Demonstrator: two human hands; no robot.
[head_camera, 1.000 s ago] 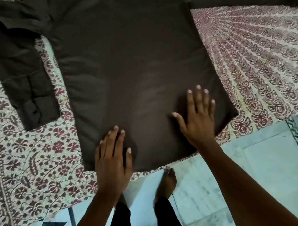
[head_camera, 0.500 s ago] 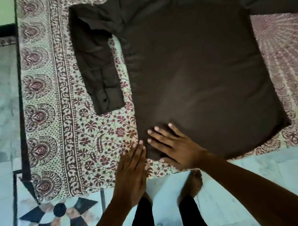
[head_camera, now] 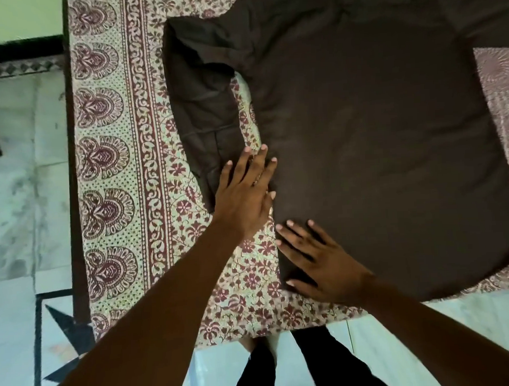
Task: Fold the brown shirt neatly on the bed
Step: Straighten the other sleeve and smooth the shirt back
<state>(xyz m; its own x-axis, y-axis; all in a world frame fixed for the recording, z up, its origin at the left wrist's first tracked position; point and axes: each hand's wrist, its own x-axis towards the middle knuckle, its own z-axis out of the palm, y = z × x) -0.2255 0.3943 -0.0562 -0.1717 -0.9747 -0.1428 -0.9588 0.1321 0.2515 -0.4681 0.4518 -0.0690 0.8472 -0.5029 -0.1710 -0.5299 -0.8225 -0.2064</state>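
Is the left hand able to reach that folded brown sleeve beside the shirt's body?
Probably yes: the left hand lies open at the cuff end of the folded brown sleeve, with nothing over it.

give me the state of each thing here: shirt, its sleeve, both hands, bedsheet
shirt, spread flat, body not yet folded
sleeve, bent down beside the shirt's body
left hand, open, fingers straight, over the sleeve's end and shirt's edge
right hand, flat, fingers spread, pressing the shirt's near corner
bedsheet, spread under the shirt
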